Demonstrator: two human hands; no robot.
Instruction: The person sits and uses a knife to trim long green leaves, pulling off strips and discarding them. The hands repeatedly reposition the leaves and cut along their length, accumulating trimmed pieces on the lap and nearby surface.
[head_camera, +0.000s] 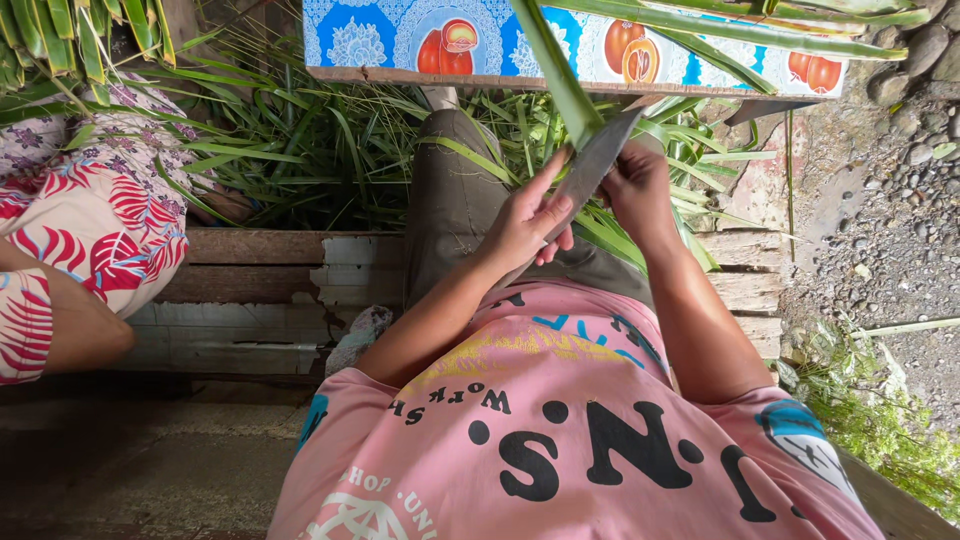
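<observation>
My left hand (527, 218) holds a long grey knife blade (594, 160) that slants up to the right, thumb pressed along its edge. My right hand (637, 185) grips a long green leaf (558, 72) right where it meets the blade tip. The leaf runs up and to the left, out of the top of the view. Both hands work above my lap, over olive trousers (452, 195) and a pink printed shirt (560, 430).
A pile of long green leaves (310, 150) lies on the ground ahead. A blue patterned board (400, 40) with fruit pictures crosses the top. Another person in red floral clothes (90, 230) sits at left on a wooden bench (250, 290). Gravel (890, 220) lies at right.
</observation>
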